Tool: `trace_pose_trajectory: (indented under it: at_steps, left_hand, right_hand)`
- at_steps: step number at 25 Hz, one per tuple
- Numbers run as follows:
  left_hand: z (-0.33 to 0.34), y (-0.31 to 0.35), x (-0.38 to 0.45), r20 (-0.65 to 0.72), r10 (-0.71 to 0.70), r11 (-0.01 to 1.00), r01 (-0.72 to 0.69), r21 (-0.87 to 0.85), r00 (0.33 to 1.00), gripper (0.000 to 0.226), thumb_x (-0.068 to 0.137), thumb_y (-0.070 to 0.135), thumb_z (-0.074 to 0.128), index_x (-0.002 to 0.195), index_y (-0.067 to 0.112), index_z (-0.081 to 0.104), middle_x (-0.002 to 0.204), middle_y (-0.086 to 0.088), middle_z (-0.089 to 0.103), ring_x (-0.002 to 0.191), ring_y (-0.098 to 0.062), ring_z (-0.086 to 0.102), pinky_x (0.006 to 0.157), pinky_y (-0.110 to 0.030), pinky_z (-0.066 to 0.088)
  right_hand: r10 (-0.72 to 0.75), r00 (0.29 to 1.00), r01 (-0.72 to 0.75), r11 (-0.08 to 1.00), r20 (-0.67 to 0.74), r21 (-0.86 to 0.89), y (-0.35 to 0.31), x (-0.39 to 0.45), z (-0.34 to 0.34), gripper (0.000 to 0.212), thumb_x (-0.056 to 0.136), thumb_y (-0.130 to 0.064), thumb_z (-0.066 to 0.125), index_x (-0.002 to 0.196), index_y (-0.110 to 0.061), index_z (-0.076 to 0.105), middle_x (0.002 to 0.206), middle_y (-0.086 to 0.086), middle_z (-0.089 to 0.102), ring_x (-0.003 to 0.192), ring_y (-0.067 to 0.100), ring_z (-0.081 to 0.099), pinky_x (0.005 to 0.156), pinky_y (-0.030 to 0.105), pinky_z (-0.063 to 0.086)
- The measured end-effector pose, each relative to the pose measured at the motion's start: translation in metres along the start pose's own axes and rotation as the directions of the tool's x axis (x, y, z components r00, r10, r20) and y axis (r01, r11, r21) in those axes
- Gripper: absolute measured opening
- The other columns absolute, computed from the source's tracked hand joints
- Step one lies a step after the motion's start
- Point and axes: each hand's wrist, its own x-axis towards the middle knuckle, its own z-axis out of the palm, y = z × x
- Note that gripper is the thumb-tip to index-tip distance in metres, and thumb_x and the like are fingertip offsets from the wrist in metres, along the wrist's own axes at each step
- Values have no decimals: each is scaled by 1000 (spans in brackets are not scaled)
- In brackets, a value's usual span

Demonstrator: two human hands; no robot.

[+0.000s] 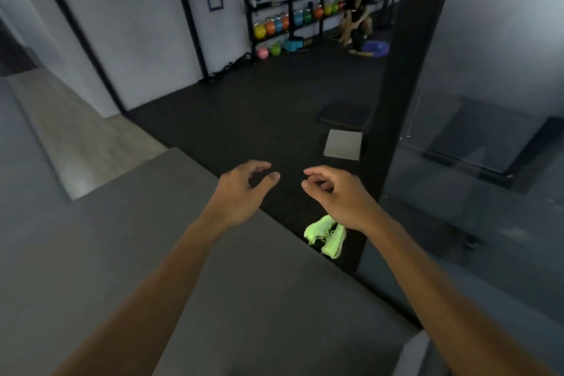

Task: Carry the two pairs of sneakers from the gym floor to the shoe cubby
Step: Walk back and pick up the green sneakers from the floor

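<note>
A pair of neon green sneakers (326, 236) lies side by side on the black gym floor, at the edge of a grey floor area and partly under my right wrist. Both my arms reach forward above them. My left hand (242, 192) hovers with loosely curled fingers and holds nothing. My right hand (335, 195) is beside it, fingers also loosely curled and empty. Only one pair of sneakers is in view, and no shoe cubby shows.
A black pillar (406, 70) and a glass partition (476, 137) stand to the right. A dark flat mat (345, 116) and a pale square tile (343, 143) lie ahead. At the back, a rack with coloured kettlebells (283, 24) and a crouching person (357, 18).
</note>
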Motion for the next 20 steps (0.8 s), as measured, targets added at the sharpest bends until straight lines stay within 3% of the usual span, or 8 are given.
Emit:
trace_pose_trajectory:
  at_steps: [3,7,11,14,17,20]
  left_hand:
    - [9,-30,94,106,112,993,-108,-47,988,43,90,61,58,124,35,65,120,19,63,111,2,53,80,-5,32]
    - [21,-53,202,281,227,973,-202,-115,933,46,87,64,58,125,39,63,120,22,59,111,5,50,83,-10,34]
    - [53,-52,302,399,290,955,-239,-174,870,49,85,66,57,127,40,61,124,20,58,114,1,50,82,-13,35]
    - [89,-62,370,423,316,947,-255,-195,849,50,85,66,56,129,41,59,125,22,55,114,2,47,80,-12,33]
    - [126,-86,426,416,341,939,-289,-185,843,54,83,69,54,131,43,56,122,24,49,111,5,44,80,-13,32]
    - [170,-114,473,467,321,947,-265,-182,824,58,81,71,55,133,45,52,123,23,43,115,2,42,87,-24,37]
  right_hand:
    - [71,988,-75,997,-139,-21,14,63,3,47,91,-60,56,133,-39,59,123,-16,67,111,6,61,91,27,48]
    - [200,937,-207,978,-287,5,25,127,11,47,93,-56,59,136,-37,57,128,-10,66,114,9,61,82,15,41]
    - [261,888,-262,964,-379,50,42,200,-1,48,95,-53,58,139,-34,55,130,-8,65,116,11,61,88,22,46]
    - [259,866,-260,964,-428,57,74,264,-13,48,96,-48,59,140,-29,56,129,-7,65,114,8,61,91,17,45]
    - [266,849,-278,960,-456,44,114,320,-14,46,97,-44,60,139,-26,56,129,-7,64,107,-1,56,80,3,38]
    - [300,835,-332,943,-462,12,158,361,-7,47,97,-45,60,140,-26,55,131,-3,63,110,5,56,86,15,40]
